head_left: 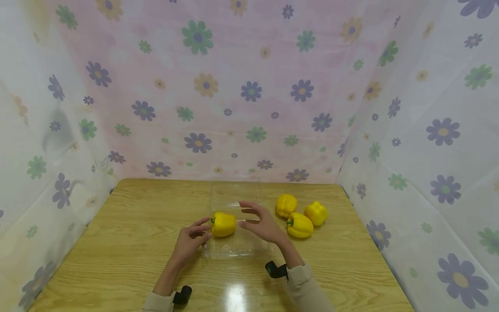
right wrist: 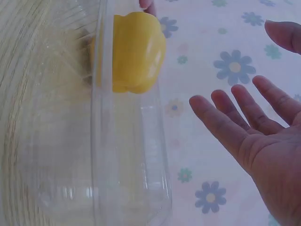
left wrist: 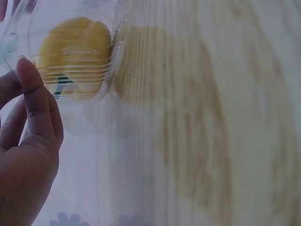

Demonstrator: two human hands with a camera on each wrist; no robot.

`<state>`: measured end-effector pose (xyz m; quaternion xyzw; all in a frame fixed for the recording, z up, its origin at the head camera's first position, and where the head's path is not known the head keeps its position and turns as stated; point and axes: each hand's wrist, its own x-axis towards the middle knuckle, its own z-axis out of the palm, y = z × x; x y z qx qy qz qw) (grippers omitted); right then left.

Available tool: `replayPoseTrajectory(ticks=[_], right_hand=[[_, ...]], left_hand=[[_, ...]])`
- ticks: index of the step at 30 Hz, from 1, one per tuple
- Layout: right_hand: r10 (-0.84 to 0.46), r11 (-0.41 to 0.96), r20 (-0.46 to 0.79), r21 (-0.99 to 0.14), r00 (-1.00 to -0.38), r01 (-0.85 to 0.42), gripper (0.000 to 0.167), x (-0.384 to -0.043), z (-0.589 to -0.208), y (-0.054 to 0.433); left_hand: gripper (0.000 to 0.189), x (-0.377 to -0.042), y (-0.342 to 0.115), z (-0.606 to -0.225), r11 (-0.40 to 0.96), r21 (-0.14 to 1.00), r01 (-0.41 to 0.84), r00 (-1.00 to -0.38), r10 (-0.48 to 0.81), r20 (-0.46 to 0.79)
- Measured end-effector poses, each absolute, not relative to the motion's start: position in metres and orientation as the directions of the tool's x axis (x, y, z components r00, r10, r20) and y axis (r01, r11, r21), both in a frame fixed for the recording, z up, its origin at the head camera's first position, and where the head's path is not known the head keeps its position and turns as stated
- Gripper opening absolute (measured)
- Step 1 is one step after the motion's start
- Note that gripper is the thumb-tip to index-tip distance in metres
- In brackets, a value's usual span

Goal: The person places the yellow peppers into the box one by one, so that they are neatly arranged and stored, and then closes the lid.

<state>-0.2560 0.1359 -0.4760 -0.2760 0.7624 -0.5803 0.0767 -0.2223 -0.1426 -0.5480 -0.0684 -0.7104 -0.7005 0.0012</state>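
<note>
Pepper (head_left: 223,224): lying on its side in the clear box (head_left: 234,251), lower middle of the head view, stem to the left. Pinching the box's left edge with the left hand (head_left: 189,243); holding nothing with the right hand (head_left: 263,225), fingers spread just beside the pepper. Probably midway through filling: one inside, three more peppers (head_left: 300,225) on the desk (head_left: 136,242) to the right. Likely called for next: steadying the box, reaching right, grasping another.
</note>
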Motion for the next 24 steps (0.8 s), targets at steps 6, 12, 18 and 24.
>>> replayPoseTrajectory(ticks=[6,12,18,24], right_hand=[[-0.458,0.121,0.257,-0.930,-0.851,-0.347,0.053,-0.249,-0.484,0.156],[-0.361,0.093,0.296,-0.932,-0.884,-0.350,0.043,-0.242,-0.498,0.174],[-0.278,0.115,0.313,-0.928,-0.908,-0.355,0.037,-0.235,-0.513,0.192],[-0.189,0.150,0.289,-0.936,-0.939,-0.318,0.031,-0.228,-0.524,0.210]], left_hand=[[0.024,-0.222,-0.143,-0.548,0.022,0.995,0.099,-0.990,0.100,0.096],[0.026,-0.222,-0.144,-0.549,0.019,0.993,0.116,-0.988,0.103,0.113],[0.025,-0.224,-0.144,-0.551,0.011,0.993,0.121,-0.988,0.100,0.119],[0.025,-0.224,-0.144,-0.552,0.016,0.993,0.118,-0.989,0.096,0.116]])
